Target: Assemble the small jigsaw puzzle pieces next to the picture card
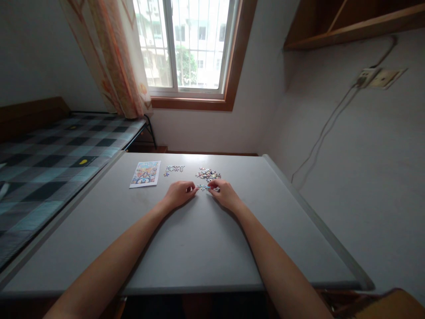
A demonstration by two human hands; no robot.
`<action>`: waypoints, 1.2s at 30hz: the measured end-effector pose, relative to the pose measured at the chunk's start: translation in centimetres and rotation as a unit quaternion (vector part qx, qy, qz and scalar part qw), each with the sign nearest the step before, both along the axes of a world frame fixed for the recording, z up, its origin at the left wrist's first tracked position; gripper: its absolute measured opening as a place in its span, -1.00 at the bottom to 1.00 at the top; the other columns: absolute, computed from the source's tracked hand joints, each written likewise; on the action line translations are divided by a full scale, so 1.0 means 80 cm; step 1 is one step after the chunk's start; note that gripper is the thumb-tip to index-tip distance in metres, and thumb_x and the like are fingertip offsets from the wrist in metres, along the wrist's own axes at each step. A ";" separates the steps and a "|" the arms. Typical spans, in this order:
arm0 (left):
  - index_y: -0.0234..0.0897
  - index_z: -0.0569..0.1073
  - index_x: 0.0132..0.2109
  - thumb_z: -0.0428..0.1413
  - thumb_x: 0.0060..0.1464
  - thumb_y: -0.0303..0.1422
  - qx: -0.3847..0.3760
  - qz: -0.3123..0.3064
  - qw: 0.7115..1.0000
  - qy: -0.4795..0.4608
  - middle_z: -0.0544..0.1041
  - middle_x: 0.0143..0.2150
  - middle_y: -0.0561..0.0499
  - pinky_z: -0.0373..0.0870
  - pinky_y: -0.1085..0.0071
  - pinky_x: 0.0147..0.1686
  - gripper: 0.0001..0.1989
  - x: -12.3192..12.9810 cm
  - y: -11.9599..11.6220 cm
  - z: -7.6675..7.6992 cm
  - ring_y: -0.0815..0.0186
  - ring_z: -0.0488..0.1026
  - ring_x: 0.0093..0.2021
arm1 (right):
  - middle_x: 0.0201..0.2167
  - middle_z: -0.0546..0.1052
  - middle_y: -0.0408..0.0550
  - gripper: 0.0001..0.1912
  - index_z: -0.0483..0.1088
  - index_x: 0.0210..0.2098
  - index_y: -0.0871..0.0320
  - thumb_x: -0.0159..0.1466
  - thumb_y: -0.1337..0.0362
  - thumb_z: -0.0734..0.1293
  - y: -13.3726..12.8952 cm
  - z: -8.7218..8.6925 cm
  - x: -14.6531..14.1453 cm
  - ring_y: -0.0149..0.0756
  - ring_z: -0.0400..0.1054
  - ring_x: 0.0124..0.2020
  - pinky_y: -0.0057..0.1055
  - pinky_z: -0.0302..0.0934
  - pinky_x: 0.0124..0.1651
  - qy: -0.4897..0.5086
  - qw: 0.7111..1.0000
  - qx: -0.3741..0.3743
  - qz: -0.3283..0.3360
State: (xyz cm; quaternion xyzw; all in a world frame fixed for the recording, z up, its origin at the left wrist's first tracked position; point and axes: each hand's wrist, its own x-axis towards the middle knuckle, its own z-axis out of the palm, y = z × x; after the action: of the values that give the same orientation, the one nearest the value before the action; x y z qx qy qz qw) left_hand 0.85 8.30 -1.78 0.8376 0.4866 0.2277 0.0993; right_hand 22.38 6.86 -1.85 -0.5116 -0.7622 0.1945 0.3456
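Between my two hands lies a short strip of joined jigsaw puzzle pieces (202, 187), flat on the pale table (186, 248). My left hand (181, 193) has its fingers pinched at the strip's left end. At the right end, my right hand (224, 192) pinches the strip between thumb and fingers. Just beyond my right hand sits a heap of loose jigsaw pieces (207, 173). Farther left is a partly joined group of jigsaw pieces (174, 169). A colourful picture sheet (145, 173) lies left of that group.
A bed with a checked cover (79, 146) stands along the table's left side. Behind the table are a window (195, 44) and a patterned curtain (113, 57). On the right wall, a cable (323, 128) hangs from a socket (367, 77). A wooden shelf (358, 29) is above it.
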 end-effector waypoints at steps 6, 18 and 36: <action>-0.19 0.55 -0.13 0.09 0.16 -0.15 0.043 -0.061 0.996 -0.047 0.51 -0.46 0.11 0.22 0.52 -0.42 -0.73 -0.002 0.002 -0.008 0.45 0.35 -0.52 | -0.41 0.43 -0.11 -0.88 0.42 -0.43 0.17 0.20 0.45 0.30 0.000 -0.001 -0.001 -0.36 0.31 -0.34 -0.42 0.21 -0.22 0.018 0.999 0.029 0.031; -0.17 0.51 -0.02 0.12 0.16 -0.22 0.069 -0.122 0.989 -0.037 0.54 -0.39 0.11 0.27 0.52 -0.40 -0.73 0.003 -0.001 -0.012 0.48 0.35 -0.53 | -0.39 0.53 -0.09 -0.84 0.49 -0.21 0.14 0.24 0.36 0.31 -0.004 0.007 -0.004 -0.34 0.39 -0.36 -0.38 0.25 -0.19 0.046 0.998 -0.007 0.042; -0.20 0.52 -0.13 0.12 0.15 -0.21 0.058 -0.121 0.989 -0.059 0.52 -0.42 0.12 0.27 0.54 -0.41 -0.78 0.005 -0.004 -0.011 0.49 0.35 -0.54 | -0.40 0.58 -0.11 -0.84 0.48 -0.22 0.14 0.20 0.33 0.31 -0.007 0.008 -0.008 -0.33 0.45 -0.35 -0.37 0.29 -0.19 0.120 0.991 -0.032 0.045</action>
State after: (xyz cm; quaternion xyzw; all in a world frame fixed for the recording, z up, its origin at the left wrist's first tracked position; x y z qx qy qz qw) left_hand 1.24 8.00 -2.66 0.8799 0.3607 0.2904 0.1063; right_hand 21.74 6.32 -1.24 -0.4607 -0.7309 0.2938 0.4089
